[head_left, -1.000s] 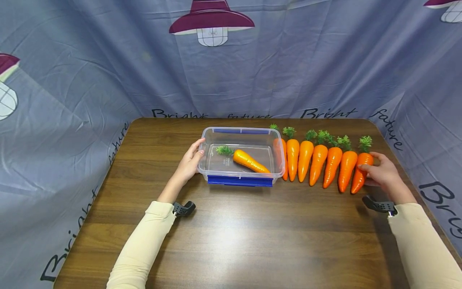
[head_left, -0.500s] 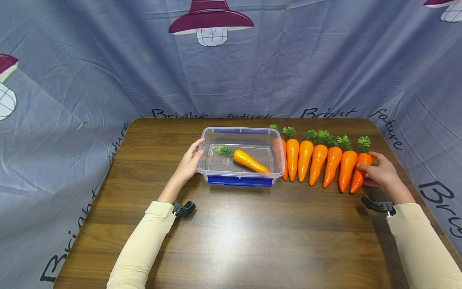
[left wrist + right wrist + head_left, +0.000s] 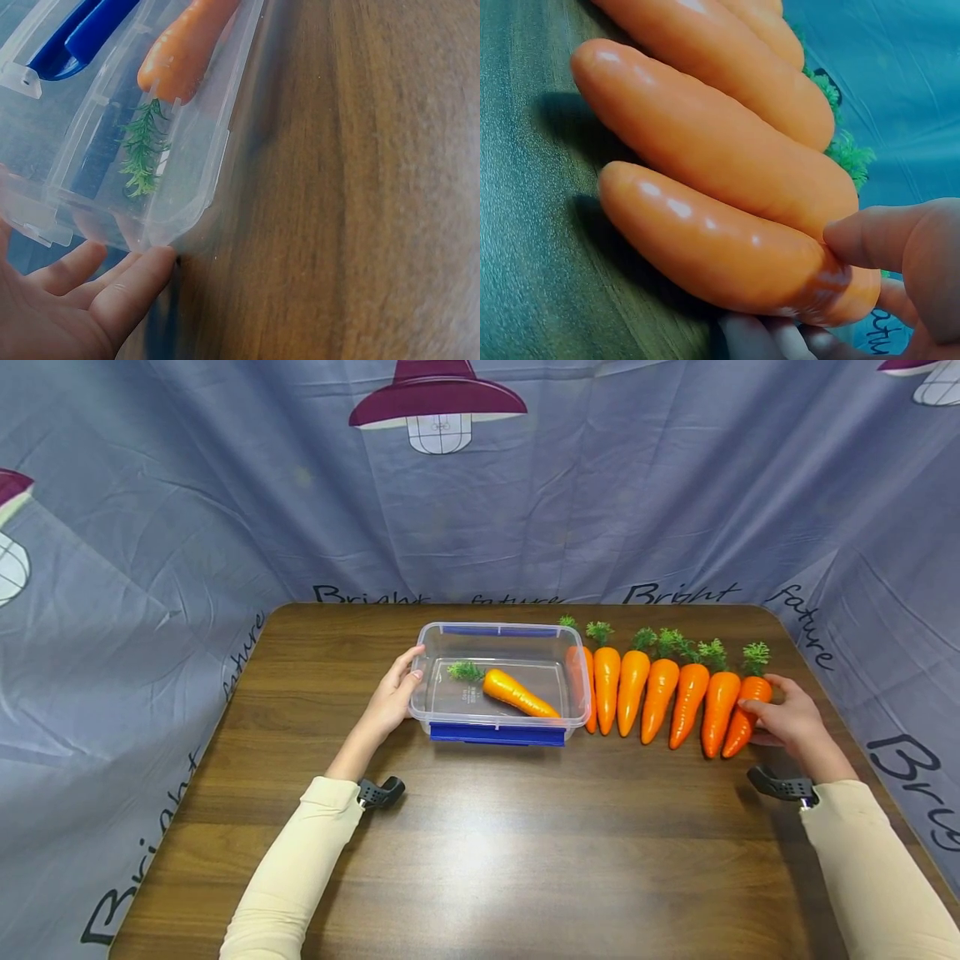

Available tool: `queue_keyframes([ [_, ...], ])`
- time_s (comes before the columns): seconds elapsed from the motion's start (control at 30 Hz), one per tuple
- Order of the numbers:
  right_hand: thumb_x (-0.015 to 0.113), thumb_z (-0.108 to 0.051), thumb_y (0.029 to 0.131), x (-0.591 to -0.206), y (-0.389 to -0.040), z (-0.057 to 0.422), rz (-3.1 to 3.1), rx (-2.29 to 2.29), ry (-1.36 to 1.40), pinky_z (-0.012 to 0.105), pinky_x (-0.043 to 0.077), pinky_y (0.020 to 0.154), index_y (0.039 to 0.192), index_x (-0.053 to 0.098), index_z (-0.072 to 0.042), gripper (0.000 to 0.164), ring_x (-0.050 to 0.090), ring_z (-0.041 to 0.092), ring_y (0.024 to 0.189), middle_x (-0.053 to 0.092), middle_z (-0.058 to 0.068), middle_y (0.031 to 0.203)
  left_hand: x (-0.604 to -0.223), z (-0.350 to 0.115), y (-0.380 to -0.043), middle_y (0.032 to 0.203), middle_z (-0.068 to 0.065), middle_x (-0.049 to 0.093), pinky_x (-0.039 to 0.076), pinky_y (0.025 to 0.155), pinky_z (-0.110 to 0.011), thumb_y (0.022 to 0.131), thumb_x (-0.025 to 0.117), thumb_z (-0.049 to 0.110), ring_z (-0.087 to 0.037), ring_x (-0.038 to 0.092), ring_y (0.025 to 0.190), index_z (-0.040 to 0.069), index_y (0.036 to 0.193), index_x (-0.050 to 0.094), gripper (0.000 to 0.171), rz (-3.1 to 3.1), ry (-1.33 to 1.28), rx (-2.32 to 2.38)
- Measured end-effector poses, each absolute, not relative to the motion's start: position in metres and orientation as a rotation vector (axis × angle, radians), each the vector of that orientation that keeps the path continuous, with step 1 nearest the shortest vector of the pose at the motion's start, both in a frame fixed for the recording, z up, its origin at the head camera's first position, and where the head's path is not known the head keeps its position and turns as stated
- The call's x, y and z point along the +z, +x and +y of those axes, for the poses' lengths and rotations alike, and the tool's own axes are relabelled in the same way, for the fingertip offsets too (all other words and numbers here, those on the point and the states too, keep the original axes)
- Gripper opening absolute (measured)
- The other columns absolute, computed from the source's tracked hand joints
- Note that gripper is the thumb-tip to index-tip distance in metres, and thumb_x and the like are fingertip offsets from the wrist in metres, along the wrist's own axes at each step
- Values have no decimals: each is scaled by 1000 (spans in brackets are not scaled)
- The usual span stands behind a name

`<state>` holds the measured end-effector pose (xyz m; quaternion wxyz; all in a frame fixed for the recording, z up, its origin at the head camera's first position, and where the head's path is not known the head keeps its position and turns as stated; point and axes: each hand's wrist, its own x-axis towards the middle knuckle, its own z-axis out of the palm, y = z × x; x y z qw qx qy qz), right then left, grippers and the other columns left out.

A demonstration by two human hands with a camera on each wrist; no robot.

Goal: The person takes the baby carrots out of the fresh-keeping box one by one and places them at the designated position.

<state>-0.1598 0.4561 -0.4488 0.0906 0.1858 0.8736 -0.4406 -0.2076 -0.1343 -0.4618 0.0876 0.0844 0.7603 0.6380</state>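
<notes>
My left hand (image 3: 392, 693) rests its fingers against the left end of a clear plastic box (image 3: 498, 722) with blue clips. In the left wrist view, extended fingers (image 3: 131, 296) touch the box's end wall. One toy carrot (image 3: 519, 693) with a green leafy top lies slanted inside the box. At the far right, my right hand (image 3: 791, 714) holds the last carrot (image 3: 742, 727) of a row. The right wrist view has the thumb on one side of this carrot (image 3: 712, 240) near its thick end, with fingers on the other side. Its tip leans towards the neighbouring carrot (image 3: 720, 142).
Several more carrots (image 3: 660, 702) lie side by side right of the box, tips towards the front and green tops towards the back. The nearest is partly seen through the box wall. A blue-grey curtain (image 3: 600, 485) hangs behind the wooden table (image 3: 525, 860).
The right hand and the carrot it holds have shifted slightly left, towards the neighbouring carrot. The left hand and the box have stayed in place.
</notes>
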Motion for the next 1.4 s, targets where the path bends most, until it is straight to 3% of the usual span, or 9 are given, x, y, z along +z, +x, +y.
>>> queue_keyframes([
  [0.3,52,-30,104,-446,-161,458,2568,-1350,601,49,65,71,156,-9,9,90,62,6,69,24,48,146,-463,-134,-210,155,-28,41,63,86,-48,111,35,19,-49,59,120,20,160,28,50,2265,233,1879],
  [0.43,53,-34,103,-445,-161,462,2576,-1330,656,51,64,72,156,-8,9,92,61,11,70,23,49,147,-462,-133,-209,155,-29,41,61,89,-54,111,35,18,-50,58,122,20,161,29,50,2264,231,1883],
  [0.6,53,-32,101,-441,-161,466,2628,-1344,724,47,65,67,156,1,11,86,60,9,66,27,46,141,-460,-133,-209,156,-27,41,58,94,-59,111,36,20,-50,56,125,21,160,31,49,2280,230,1875],
  [0.73,52,-33,100,-432,-163,464,2695,-1290,813,43,64,62,156,10,10,82,62,8,57,23,46,148,-460,-134,-208,155,-27,42,59,93,-58,111,35,21,-51,57,124,22,160,30,49,2282,230,1866],
  [0.83,53,-34,101,-424,-166,458,2742,-1224,826,43,64,63,157,14,8,80,61,9,61,30,44,145,-461,-134,-209,154,-29,42,61,90,-55,111,35,21,-51,58,122,21,160,30,50,2278,228,1866],
  [1.03,55,-33,101,-411,-174,436,2811,-1264,691,33,64,58,155,19,8,78,56,2,63,44,27,121,-461,-134,-209,153,-28,42,64,82,-47,110,35,20,-51,59,118,18,160,29,50,2253,224,1889],
  [1.3,56,-33,102,-387,-188,379,2832,-1291,363,25,62,59,156,23,3,72,55,-5,69,45,29,131,-461,-134,-209,155,-28,41,63,84,-50,111,35,20,-53,58,120,20,160,29,50,2241,229,1897],
  [1.4,59,-33,102,-376,-196,351,2840,-1268,242,27,62,60,156,28,-1,70,61,4,77,44,32,138,-461,-134,-208,155,-27,40,63,85,-52,111,35,19,-51,59,120,20,160,30,50,2250,231,1900],
])
